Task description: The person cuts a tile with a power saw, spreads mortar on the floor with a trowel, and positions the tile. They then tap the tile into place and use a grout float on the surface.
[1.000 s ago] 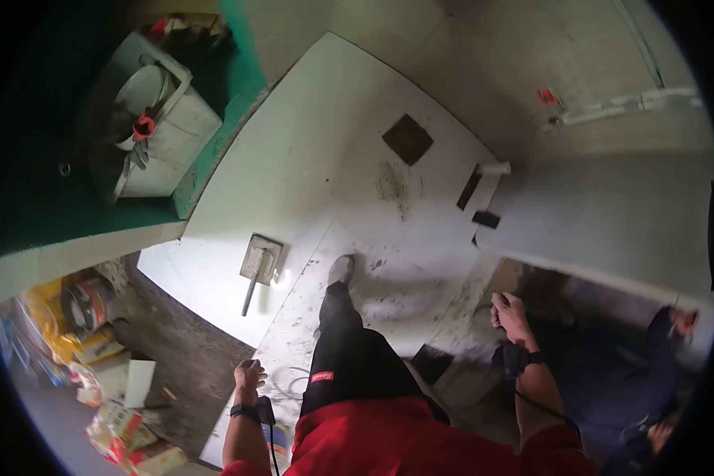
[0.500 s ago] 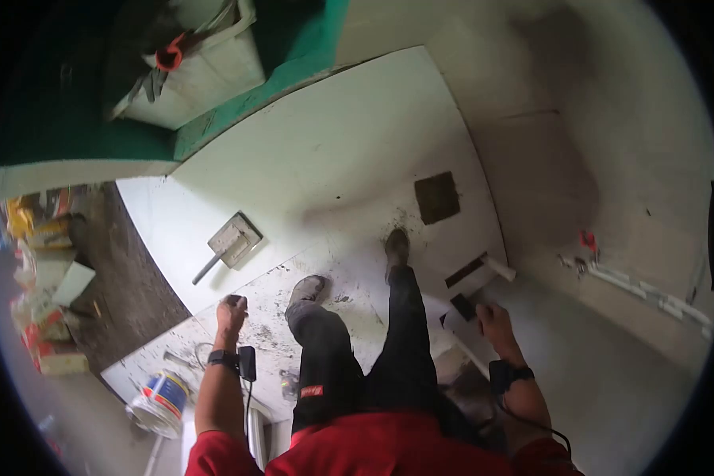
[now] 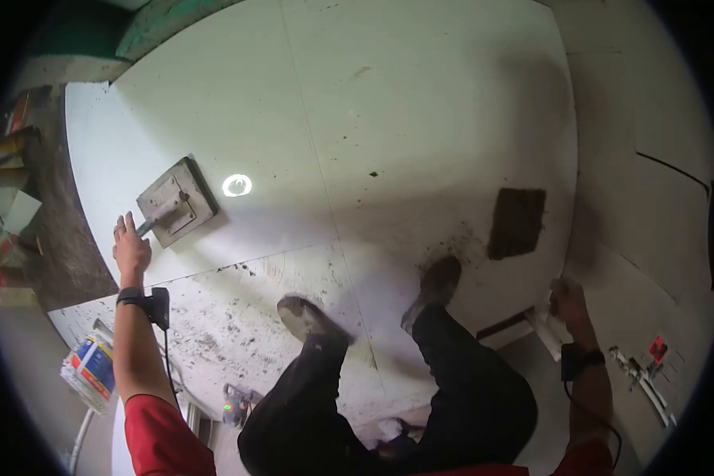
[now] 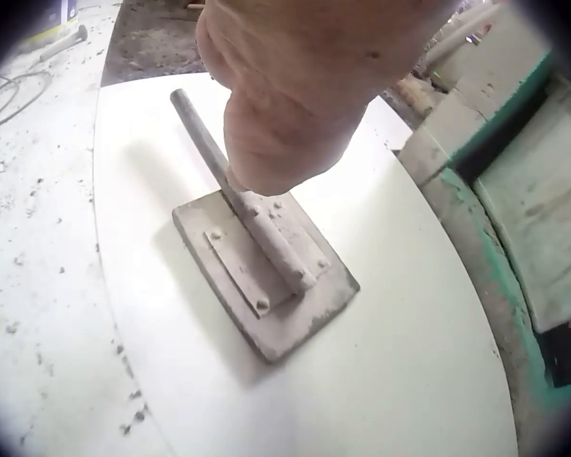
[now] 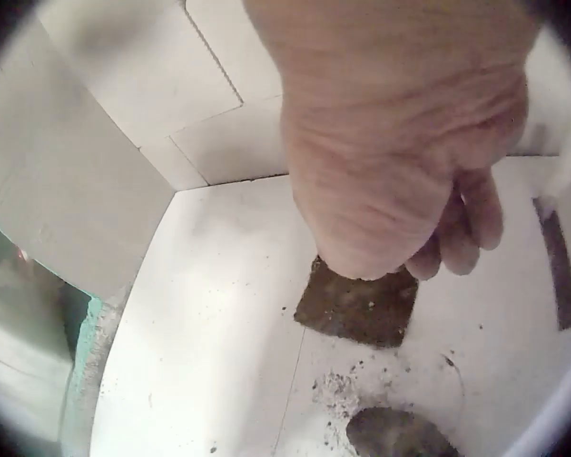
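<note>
A plate-headed tool (image 3: pixel 174 232) with a long rod handle lies flat on white floor tiles. My left hand (image 3: pixel 132 252), fingers extended, is right at the handle's free end in the head view. From the left wrist, that hand (image 4: pixel 295 105) overlaps part of the handle; its fingers are mostly hidden, and the bolted rectangular plate (image 4: pixel 276 333) shows fully below. My right hand (image 3: pixel 570 303) hangs with fingers loosely curled, holding nothing. In the head view it overlaps a short white tube (image 3: pixel 543 337); in the right wrist view it overlaps a dark square patch (image 5: pixel 362 309).
My two shoes (image 3: pixel 297 316) stand on speckled tiles. A bucket with a blue label (image 3: pixel 95 366) and bags (image 3: pixel 6 230) are on the left. A green-edged ledge (image 3: pixel 147 32) borders the far left. Pipes (image 3: pixel 646 385) run by the right wall.
I have stepped forward over the tiles, so the tool and dark patch look nearer. My left hand has reached out to the tool's handle. My right hand stays loosely curled.
</note>
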`<state>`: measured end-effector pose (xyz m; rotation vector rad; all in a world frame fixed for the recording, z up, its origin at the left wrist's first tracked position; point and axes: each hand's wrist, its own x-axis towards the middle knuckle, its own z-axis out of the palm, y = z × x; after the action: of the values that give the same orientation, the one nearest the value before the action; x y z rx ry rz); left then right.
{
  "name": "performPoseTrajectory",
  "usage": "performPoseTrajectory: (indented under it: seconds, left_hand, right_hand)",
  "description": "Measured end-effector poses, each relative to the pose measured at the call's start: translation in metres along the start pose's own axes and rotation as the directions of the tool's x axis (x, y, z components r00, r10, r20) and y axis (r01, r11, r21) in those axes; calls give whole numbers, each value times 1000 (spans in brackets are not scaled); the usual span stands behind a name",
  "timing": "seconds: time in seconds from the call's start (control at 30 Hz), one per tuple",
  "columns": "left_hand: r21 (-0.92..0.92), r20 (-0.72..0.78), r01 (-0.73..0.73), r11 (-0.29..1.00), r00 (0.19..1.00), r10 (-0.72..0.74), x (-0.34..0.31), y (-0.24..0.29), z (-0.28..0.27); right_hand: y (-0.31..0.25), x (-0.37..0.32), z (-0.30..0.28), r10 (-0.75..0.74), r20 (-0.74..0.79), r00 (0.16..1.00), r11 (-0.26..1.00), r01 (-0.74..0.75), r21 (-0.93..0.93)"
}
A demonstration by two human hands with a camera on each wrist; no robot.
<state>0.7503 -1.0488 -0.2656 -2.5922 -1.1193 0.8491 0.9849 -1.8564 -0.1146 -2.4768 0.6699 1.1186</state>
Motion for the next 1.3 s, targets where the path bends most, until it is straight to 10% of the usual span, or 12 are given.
performPoseTrajectory:
  seconds: [0.27, 0.33, 0.47, 0.5, 0.63, 0.73, 0.83, 0.9, 1.03, 1.1, 1.2, 1.3]
  left_hand:
    - [-209, 86, -64, 976, 993, 84, 20, -20, 36]
    - [-651, 173, -223, 725, 887, 428, 2, -31, 44]
    - [-731, 120, -40, 682, 975, 186, -76, 14, 29]
    - [-758, 323, 173, 629, 937, 131, -97, 42, -1]
    - [-934, 357, 347, 84, 914, 193, -136, 146, -53]
    - [-909, 301, 375, -180, 893, 335, -138, 234, -119]
    - [-948, 225, 305, -92, 845, 485, -128, 286, -149]
    - [-966, 255, 148, 213, 682, 685, -129, 308, -158]
    - [-948, 246, -58, 314, 492, 835, -149, 317, -152]
    - [-721, -1, -620, 310, 449, 894, -114, 305, -91]
    - [-621, 2, -490, 612, 780, 626, -106, 228, -20]
    - [-470, 56, -375, 799, 891, 451, -130, 203, 10]
  right_hand:
    - [-141, 71, 95, -573, -77, 816, 820, 568, -77]
    - [-164, 62, 102, -568, 11, 823, 820, 564, 103]
    - [-193, 44, 136, -610, 258, 749, 791, 563, 237]
    - [-200, 42, 154, -592, 354, 724, 806, 530, 263]
    - [-254, 12, 219, -581, 713, 391, 722, 652, 231]
    - [-279, -16, 247, -656, 694, 297, 696, 593, 405]
    - [-289, -48, 223, -707, 679, 200, 708, 209, 675]
    - [-278, -46, 209, -709, 646, 282, 693, 112, 712]
    - [-234, 10, 220, -617, 648, 447, 569, -316, 760]
    - [-202, 38, 228, -532, 624, 572, 535, -344, 771]
    - [-157, 87, 227, -379, 535, 755, 521, -303, 798]
    - [-130, 120, 203, -350, 369, 861, 653, -58, 755]
